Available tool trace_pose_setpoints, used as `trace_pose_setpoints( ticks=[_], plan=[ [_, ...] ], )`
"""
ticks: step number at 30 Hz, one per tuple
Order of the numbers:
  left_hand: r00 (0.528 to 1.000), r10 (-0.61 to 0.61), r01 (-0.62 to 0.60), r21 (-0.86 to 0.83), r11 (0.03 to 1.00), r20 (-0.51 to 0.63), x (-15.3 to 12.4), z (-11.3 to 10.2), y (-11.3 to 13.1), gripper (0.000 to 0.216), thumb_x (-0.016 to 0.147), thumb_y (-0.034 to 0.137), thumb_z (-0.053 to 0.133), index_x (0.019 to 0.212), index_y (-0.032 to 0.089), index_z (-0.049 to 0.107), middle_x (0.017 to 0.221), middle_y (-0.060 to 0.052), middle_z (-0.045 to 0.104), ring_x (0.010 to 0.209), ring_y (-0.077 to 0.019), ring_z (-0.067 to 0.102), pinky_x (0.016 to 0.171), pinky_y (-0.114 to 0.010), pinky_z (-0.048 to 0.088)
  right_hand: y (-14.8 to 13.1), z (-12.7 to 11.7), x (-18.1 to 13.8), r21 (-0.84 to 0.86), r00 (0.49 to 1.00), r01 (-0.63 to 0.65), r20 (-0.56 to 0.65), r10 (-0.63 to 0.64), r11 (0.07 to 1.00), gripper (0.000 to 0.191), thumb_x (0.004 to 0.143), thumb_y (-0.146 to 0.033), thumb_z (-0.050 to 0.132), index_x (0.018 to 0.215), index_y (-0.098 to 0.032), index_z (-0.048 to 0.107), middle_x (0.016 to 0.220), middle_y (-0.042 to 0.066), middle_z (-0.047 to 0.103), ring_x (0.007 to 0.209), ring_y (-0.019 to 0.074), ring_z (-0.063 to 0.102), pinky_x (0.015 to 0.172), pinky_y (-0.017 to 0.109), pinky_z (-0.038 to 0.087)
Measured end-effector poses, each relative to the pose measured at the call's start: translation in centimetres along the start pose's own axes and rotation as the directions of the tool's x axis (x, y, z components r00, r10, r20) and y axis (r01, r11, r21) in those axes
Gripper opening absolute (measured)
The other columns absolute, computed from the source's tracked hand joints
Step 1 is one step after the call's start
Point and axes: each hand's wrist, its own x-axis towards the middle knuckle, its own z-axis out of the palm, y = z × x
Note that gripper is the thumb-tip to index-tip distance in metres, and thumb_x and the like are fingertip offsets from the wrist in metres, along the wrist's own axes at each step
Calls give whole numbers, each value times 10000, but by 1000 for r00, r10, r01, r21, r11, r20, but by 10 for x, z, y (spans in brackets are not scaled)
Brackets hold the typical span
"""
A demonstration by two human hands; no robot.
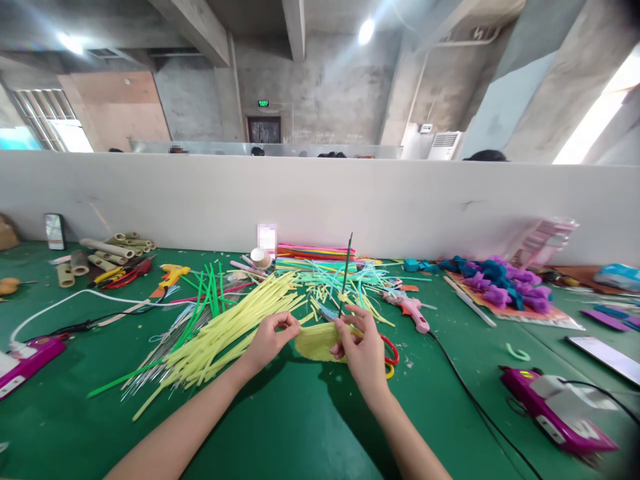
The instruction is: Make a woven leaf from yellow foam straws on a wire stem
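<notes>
My left hand (270,341) pinches the end of a yellow pipe cleaner (291,327) above the green table (300,427). My right hand (363,350) grips a thin dark green stem (345,273) that stands upright, with a fuzzy yellow piece (316,341) held against it at the base. Both hands are closed, close together, a little above the table. A big heap of yellow pipe cleaners (225,333) lies just left of my left hand.
Green pipe cleaners (207,293), a stack of coloured ones (315,253), a pink glue gun (410,308), an orange glue gun (170,273), red scissors (390,350), purple and blue fuzzy flowers (505,280), magenta power strips (555,407), a white partition wall (320,200).
</notes>
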Motion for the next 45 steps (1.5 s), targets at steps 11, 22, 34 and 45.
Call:
trace_pose_setpoints(
  ticks=[11,22,34,45],
  plan=[
    [997,-76,76,-75,994,-5,1,2,-5,183,773,314,635,662,172,602,768,-22,676,734,-175,605,721,-265,460,2,-7,-3,-431,927,358,273,-259,828,248,964,-295,439,1082,-253,653,1109,86,554,517,103,609,500,257,546],
    [996,-91,90,-95,991,-9,1,2,-6,197,791,312,638,666,163,612,690,2,642,699,-161,581,700,-259,438,3,-5,-3,-478,933,350,253,-255,806,208,960,-360,482,971,-218,633,1108,75,552,458,69,552,484,241,526],
    [996,-77,73,-104,992,-38,4,0,-16,212,807,373,672,784,161,670,742,-6,672,720,-170,626,720,-266,477,4,-5,-3,-483,944,321,229,-236,815,198,958,-350,483,984,-218,628,1116,66,539,474,68,574,503,240,517],
    [996,-92,93,-102,990,12,6,-4,-16,253,797,397,703,838,147,711,790,-37,713,765,-189,650,740,-269,478,1,-4,-4,-515,939,344,195,-283,786,223,963,-345,479,1014,-215,654,1123,75,531,470,57,570,523,246,526]
  ],
)
